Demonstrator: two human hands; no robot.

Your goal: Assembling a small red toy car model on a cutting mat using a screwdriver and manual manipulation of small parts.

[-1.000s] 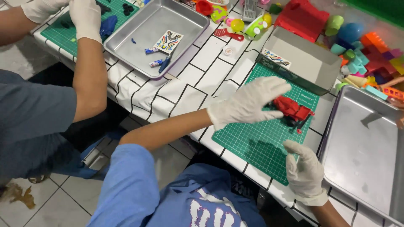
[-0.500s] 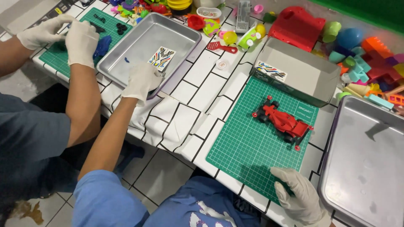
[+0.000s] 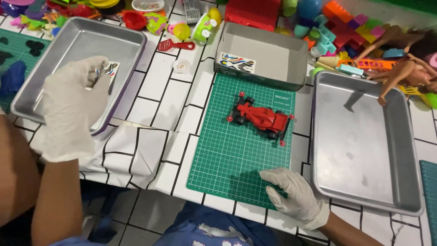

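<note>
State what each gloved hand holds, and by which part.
The left hand pinches a small metallic item over the left tray; the held part cannot be told. The right hand holds nothing, resting on the green cutting mat.

White-tiled, black-lined table (image 3: 154, 91) under both hands; grey tiled floor (image 3: 136, 214) below, near the wrists; evenly lit.

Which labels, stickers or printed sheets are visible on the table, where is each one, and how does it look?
Sticker sheet: lies inside the grey box behind the green cutting mat; rectangular, white with multicoloured shapes.
Second sticker sheet: in the left metal tray, under the left hand; white, mostly hidden.
Small white print: far right corner of the mat.
</note>
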